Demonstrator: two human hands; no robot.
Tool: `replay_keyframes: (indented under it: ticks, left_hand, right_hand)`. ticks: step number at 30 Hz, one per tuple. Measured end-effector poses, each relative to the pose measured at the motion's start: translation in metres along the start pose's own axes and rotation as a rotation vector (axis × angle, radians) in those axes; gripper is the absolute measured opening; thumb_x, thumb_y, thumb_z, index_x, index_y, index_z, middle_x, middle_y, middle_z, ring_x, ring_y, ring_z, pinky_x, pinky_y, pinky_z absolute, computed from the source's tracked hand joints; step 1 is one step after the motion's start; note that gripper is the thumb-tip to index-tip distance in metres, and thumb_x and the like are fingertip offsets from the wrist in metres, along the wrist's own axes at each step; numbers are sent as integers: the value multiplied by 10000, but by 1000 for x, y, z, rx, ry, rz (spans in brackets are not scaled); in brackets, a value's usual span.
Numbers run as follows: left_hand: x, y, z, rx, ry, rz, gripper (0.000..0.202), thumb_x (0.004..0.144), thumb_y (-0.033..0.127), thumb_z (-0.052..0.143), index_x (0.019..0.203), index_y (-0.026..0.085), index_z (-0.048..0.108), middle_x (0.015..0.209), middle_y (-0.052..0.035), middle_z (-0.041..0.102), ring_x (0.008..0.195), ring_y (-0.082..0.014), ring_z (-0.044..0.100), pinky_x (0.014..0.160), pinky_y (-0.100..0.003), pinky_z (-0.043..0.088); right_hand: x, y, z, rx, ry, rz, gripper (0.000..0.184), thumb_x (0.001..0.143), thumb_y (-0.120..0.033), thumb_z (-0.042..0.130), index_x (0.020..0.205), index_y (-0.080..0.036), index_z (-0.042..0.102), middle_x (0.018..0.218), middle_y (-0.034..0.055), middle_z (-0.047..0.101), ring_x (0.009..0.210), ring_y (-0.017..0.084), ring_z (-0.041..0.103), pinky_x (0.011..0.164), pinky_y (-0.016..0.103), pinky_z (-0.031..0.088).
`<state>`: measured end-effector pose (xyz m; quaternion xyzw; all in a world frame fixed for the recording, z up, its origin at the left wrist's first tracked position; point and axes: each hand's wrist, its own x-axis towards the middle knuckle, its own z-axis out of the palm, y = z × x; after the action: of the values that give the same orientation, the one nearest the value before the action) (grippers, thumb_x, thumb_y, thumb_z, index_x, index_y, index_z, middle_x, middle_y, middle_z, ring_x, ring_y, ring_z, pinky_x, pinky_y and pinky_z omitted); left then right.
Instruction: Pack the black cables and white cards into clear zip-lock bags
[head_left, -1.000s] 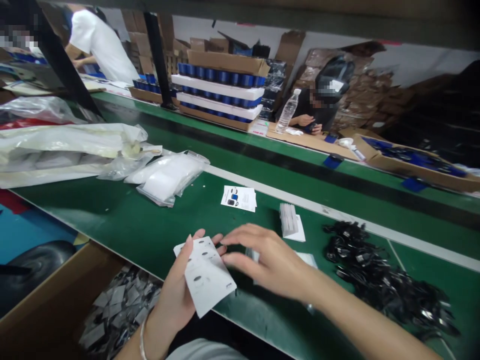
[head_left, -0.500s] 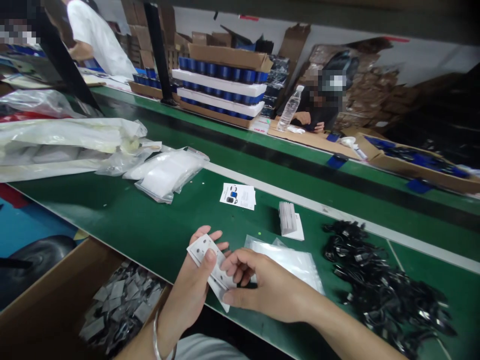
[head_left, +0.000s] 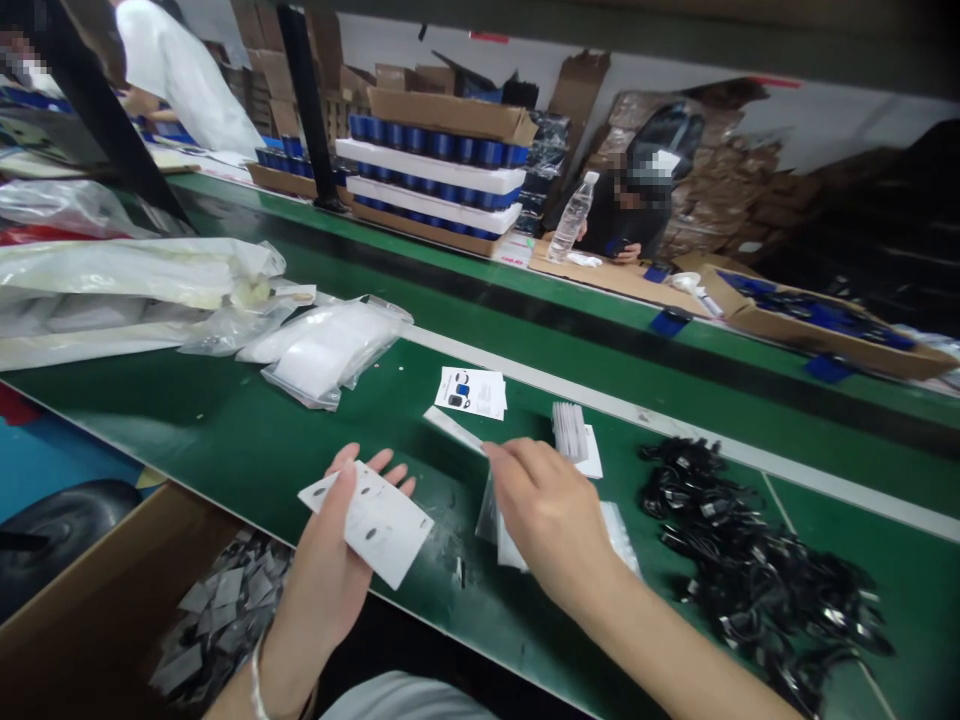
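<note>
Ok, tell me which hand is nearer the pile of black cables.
Right. The right hand is left of the pile of black cables, apart from it; the left hand, holding printed white paper, is farther left.

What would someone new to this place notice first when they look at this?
Probably the tangled heap of black cables, sprawled over the right side of the green bench. Next, in the foreground, the left hand holds white printed paper, while the right hand pinches a thin white piece above the bench. Beyond, stacked rows of blue cylinders stand on the far side.
</note>
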<state>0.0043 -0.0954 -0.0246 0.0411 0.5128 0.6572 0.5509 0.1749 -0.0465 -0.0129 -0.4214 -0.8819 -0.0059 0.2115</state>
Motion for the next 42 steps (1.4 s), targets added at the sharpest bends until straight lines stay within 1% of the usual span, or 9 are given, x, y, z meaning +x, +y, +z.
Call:
replay_keyframes:
  ticks: [3, 6, 9, 16, 21, 26, 28, 31, 42]
  left_hand:
    - [-9, 10, 1, -57, 43, -36, 363, 909, 327, 446, 1265, 258, 458, 1158, -99, 638, 939, -246, 674, 918, -478, 469]
    - [-18, 11, 2, -84, -62, -171, 385, 888, 305, 474, 1268, 248, 495, 1038, -100, 703, 890, -259, 691, 832, -450, 518]
    - [-24, 4, 4, -108, -255, -429, 448, 860, 289, 525, 1304, 273, 470, 939, -88, 731, 865, -274, 698, 793, -448, 527]
    - [-33, -14, 2, -110, -455, -668, 473, 860, 273, 531, 1311, 142, 469, 1065, -141, 695, 1030, -297, 631, 878, -393, 482]
    - [-47, -20, 5, -36, -525, -634, 399, 837, 323, 581, 1195, 147, 592, 1090, -148, 689, 1087, -307, 596, 969, -420, 419]
    - [-54, -28, 5, -35, -665, -543, 616, 631, 567, 699, 1129, 209, 651, 1195, -125, 637, 1188, -343, 503, 1024, -469, 355]
    - [-55, -32, 5, 20, -685, -479, 628, 557, 471, 795, 1119, 227, 657, 1195, -119, 637, 1179, -346, 510, 1022, -460, 361]
    - [-59, -35, 8, 120, -629, -445, 548, 614, 333, 801, 1128, 218, 650, 1178, -117, 647, 1140, -316, 551, 1004, -427, 395]
    - [-60, -44, 12, 106, -563, -486, 366, 764, 294, 686, 1126, 267, 647, 1143, -42, 673, 1179, -248, 522, 987, -365, 424]
  right_hand:
    - [-5, -6, 2, 92, -148, -139, 366, 846, -139, 558, 1206, -85, 524, 1089, 180, 598, 953, 292, 549, 779, 448, 487]
    - [-10, -13, -4, 347, -187, -219, 510, 812, -192, 641, 1288, -179, 459, 1265, 142, 485, 1152, 260, 446, 927, 419, 430]
    - [-20, -11, -9, 530, -101, -206, 290, 870, -129, 537, 1119, -262, 603, 1231, 78, 486, 1153, 214, 448, 936, 376, 420]
    - [-75, -4, -8, 611, 69, 0, 357, 842, -86, 491, 1075, -313, 638, 1276, 68, 358, 1181, 265, 416, 881, 372, 456]
    - [-105, -18, 2, 760, 156, 299, 155, 848, -231, 550, 866, -286, 694, 1223, 72, 418, 1081, 277, 490, 859, 395, 456]
    - [-106, -24, 2, 841, 119, 521, 171, 854, -268, 530, 774, -220, 674, 1136, 104, 488, 1018, 274, 527, 842, 396, 454]
    - [-106, -23, 0, 872, 86, 542, 182, 854, -271, 530, 746, -207, 662, 1130, 105, 494, 984, 256, 541, 835, 373, 458]
    - [-107, -21, -3, 883, 44, 528, 185, 855, -266, 526, 738, -204, 655, 1111, 99, 512, 955, 238, 546, 836, 347, 456]
    - [-105, -12, -6, 916, 2, 480, 101, 865, -208, 488, 822, -208, 580, 993, 62, 570, 925, 195, 574, 807, 281, 475]
